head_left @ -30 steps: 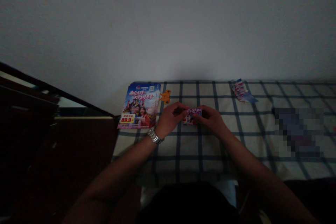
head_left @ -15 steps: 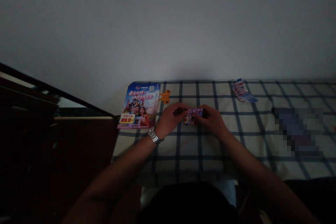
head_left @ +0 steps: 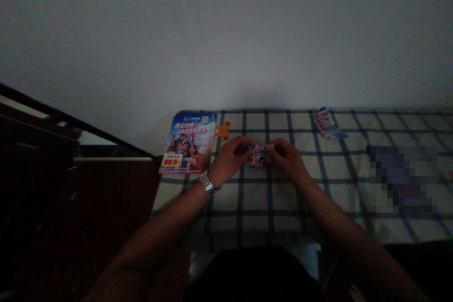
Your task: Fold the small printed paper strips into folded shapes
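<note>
A small folded flyer (head_left: 261,155), printed in blue, red and white, is held between both hands above the checked cloth. My left hand (head_left: 233,158), with a silver watch on the wrist, pinches its left end. At its right end, my right hand (head_left: 286,156) grips it with the thumb on the front face. The fingers behind the paper are partly hidden. Left of my left hand lies a stack of flyers (head_left: 187,144) with a similar colourful print. An orange bear-shaped piece (head_left: 222,130) rests beside the stack.
A crumpled or folded printed paper strip (head_left: 327,123) lies at the back right. Farther right is a blurred-out dark object (head_left: 401,179). The checked cloth (head_left: 255,198) covers the surface, which meets a pale wall (head_left: 226,37). A dark rail (head_left: 116,137) slopes down at left.
The folded flyer has shifted and tilted slightly in my fingers, so its print shows differently. My right thumb has moved up a little along its face. The other things stay put.
</note>
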Action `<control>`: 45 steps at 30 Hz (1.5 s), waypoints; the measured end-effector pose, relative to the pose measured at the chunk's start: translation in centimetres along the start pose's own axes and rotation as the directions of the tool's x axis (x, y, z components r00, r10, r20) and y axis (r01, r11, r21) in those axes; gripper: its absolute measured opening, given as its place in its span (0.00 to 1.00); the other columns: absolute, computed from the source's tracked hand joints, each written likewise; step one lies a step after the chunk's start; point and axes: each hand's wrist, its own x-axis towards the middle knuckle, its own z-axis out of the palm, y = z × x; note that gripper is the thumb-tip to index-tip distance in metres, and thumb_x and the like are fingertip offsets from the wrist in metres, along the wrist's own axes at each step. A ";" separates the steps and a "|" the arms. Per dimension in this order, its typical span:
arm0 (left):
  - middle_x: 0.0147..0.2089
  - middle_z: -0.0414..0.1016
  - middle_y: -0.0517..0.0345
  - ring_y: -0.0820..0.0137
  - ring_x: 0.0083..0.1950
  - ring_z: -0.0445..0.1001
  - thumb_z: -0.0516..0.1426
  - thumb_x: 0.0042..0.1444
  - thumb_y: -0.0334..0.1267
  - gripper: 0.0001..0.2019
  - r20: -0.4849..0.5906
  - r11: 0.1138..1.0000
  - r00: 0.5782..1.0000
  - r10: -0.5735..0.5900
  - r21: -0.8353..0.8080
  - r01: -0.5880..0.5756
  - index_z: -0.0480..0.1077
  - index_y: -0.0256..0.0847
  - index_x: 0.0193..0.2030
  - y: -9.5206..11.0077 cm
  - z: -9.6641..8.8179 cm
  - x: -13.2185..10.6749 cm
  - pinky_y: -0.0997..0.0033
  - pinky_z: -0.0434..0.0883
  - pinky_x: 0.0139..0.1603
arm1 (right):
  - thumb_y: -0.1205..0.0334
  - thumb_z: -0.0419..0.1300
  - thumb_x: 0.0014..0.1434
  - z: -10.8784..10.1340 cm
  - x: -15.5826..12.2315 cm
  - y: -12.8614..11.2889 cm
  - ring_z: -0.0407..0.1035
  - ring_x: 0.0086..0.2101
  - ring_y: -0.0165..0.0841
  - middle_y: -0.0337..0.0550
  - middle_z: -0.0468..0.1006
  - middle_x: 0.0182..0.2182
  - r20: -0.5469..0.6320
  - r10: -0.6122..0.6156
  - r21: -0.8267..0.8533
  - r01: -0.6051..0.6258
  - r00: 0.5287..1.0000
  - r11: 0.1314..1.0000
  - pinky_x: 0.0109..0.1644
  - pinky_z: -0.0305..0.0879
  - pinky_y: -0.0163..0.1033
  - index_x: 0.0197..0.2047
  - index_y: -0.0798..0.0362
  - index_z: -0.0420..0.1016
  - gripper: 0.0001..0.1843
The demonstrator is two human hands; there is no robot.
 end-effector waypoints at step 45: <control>0.43 0.67 0.58 0.72 0.42 0.72 0.64 0.56 0.38 0.14 -0.092 0.963 0.993 -0.080 -0.263 0.054 0.63 0.41 0.43 -0.3 0.4 0.1 0.71 0.76 0.42 | 0.47 0.71 0.52 0.0 -0.2 -0.2 0.77 0.34 0.38 0.42 0.82 0.33 0.086 0.069 0.027 -0.071 0.994 0.997 0.38 0.74 0.41 0.42 0.50 0.74 0.21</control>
